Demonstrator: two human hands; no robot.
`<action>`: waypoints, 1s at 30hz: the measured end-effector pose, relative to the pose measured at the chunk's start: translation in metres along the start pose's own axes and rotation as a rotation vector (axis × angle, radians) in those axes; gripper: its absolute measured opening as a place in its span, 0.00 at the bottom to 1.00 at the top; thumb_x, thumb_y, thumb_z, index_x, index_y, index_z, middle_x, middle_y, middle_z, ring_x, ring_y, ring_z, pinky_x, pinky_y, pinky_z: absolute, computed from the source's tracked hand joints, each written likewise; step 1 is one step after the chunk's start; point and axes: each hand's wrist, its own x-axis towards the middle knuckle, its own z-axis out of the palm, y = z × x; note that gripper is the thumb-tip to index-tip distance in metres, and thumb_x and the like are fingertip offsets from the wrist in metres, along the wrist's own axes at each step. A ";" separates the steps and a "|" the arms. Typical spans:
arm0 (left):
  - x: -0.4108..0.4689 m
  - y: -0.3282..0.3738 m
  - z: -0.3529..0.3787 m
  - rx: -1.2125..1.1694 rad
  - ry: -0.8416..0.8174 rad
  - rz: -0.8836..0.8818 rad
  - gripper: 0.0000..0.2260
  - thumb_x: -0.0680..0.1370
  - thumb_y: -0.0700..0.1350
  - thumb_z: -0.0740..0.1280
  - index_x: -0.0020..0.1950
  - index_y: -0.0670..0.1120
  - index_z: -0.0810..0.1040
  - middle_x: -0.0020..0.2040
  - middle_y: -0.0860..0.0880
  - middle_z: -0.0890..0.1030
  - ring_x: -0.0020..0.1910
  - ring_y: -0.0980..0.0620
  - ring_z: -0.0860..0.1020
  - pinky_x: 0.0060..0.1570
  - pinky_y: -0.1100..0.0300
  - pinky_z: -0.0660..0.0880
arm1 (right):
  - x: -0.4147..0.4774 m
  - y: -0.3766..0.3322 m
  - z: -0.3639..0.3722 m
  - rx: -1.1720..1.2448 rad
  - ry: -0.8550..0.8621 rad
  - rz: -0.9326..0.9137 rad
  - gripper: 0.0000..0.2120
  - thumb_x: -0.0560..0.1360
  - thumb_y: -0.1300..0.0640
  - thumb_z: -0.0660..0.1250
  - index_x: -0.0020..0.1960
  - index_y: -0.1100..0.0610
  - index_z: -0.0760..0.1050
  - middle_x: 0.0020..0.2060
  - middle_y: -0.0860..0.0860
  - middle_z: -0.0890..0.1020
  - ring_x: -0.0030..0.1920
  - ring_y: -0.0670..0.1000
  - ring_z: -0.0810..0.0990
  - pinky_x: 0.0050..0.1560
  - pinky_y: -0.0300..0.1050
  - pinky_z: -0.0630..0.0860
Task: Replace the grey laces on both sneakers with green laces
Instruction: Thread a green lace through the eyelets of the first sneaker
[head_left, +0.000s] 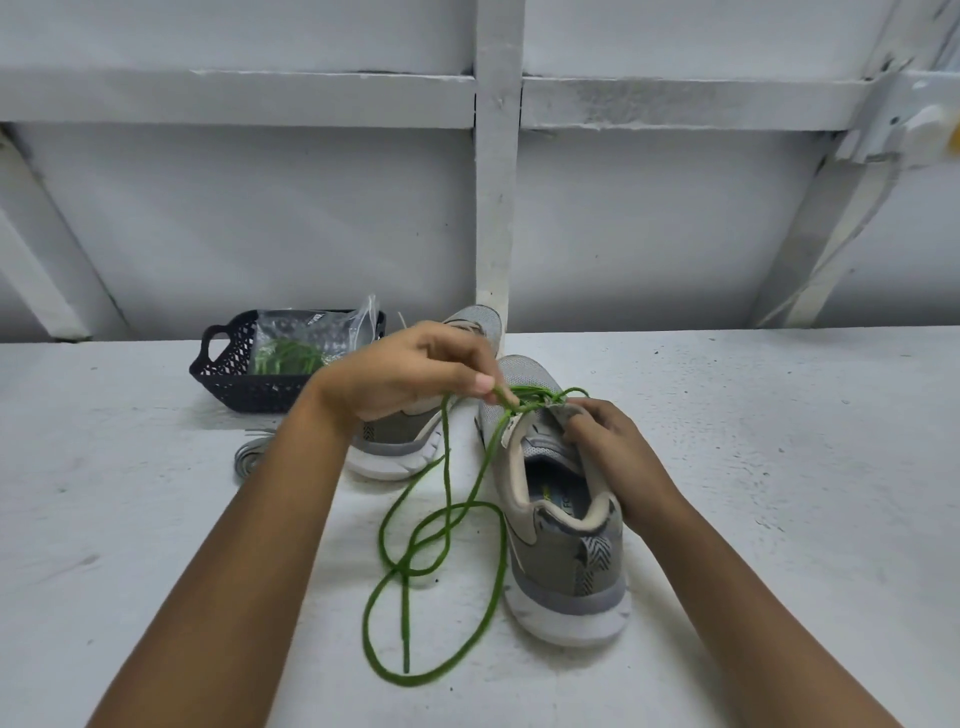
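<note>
White painted bench top (753, 467), scuffed and speckled. Landmark is the near sneaker (561, 551), standing on its sole with its heel toward the camera. Second sneaker (395, 434) stands just beside it, left and further back. Green lace (445, 467) has its slack looped on the top just left of the landmark. Grey lace (249, 452) is bunched further left, past the second sneaker. Black basket (228, 384) sits back-left, near the rear edge.
</note>
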 end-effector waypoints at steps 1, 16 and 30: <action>-0.003 0.002 -0.002 -0.027 -0.040 0.010 0.07 0.71 0.42 0.67 0.39 0.50 0.84 0.43 0.48 0.84 0.48 0.47 0.79 0.54 0.47 0.73 | 0.000 0.000 0.000 0.005 -0.001 -0.003 0.07 0.76 0.57 0.63 0.53 0.54 0.75 0.45 0.48 0.79 0.48 0.47 0.78 0.50 0.43 0.73; 0.080 -0.015 0.049 1.115 0.149 -0.582 0.11 0.74 0.46 0.63 0.33 0.46 0.65 0.34 0.49 0.69 0.40 0.46 0.71 0.39 0.58 0.67 | -0.004 -0.004 0.000 -0.038 0.020 -0.017 0.07 0.77 0.56 0.61 0.53 0.52 0.75 0.48 0.46 0.79 0.49 0.44 0.78 0.44 0.38 0.72; 0.050 -0.026 0.047 0.565 0.392 -0.307 0.05 0.74 0.42 0.66 0.38 0.48 0.77 0.35 0.57 0.74 0.35 0.60 0.73 0.30 0.72 0.66 | -0.002 -0.001 0.001 0.014 0.066 0.021 0.09 0.77 0.57 0.62 0.55 0.57 0.76 0.51 0.55 0.81 0.54 0.54 0.79 0.60 0.57 0.74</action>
